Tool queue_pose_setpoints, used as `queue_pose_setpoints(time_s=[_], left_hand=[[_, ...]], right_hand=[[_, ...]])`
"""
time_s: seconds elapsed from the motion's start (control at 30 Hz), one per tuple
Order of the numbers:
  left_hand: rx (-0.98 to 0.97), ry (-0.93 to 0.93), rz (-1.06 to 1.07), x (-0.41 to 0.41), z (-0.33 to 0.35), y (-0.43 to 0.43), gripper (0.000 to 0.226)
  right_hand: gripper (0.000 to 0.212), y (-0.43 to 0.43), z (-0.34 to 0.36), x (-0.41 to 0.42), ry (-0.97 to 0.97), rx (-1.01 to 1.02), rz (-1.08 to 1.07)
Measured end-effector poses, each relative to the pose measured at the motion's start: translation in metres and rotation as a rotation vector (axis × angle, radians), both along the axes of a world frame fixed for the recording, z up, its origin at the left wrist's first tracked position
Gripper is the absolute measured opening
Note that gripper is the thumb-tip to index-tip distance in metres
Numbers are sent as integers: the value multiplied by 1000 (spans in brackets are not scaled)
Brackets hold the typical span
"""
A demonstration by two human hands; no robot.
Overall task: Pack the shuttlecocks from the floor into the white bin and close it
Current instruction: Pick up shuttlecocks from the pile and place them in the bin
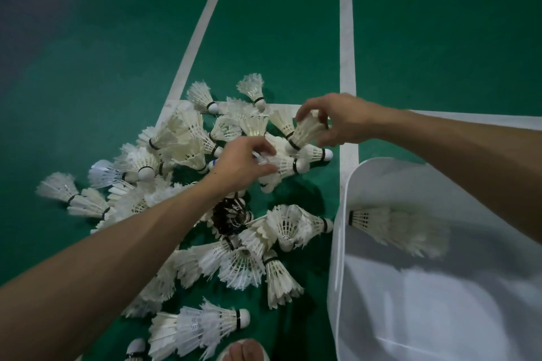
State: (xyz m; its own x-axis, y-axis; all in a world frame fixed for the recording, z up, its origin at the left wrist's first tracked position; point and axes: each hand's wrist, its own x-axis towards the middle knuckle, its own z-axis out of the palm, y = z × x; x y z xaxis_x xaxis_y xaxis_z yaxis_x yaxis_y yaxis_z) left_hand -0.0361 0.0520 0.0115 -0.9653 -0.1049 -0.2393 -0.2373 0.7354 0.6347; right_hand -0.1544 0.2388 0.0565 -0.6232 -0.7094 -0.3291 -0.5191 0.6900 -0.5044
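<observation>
- Grips a shuttlecock (281,167) with the left hand (243,163), left of the white bin (410,287); long axis level, cork toward the bin.
- Pinches a second shuttlecock (306,129) with the right hand (343,120), beyond the bin's far-left corner; axis tilted, cork down-left.
- Heaped on the floor (88,67) left of the bin: loose shuttlecocks (243,268).

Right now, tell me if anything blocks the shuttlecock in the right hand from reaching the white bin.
Nothing visible does. The right hand pinches the shuttlecock above the pile; between it and the bin lies only bare floor with a white line.
</observation>
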Motion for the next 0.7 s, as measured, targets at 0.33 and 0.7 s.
queue_pose_setpoints(time_s=[0.33,0.7], left_hand=[[180,269,113,-14,88,35,25],[443,271,-195,17,169,137,23]], right_hand=[[47,77,61,29,-90,-513,-455],[54,217,86,103,-92,-618,-800]])
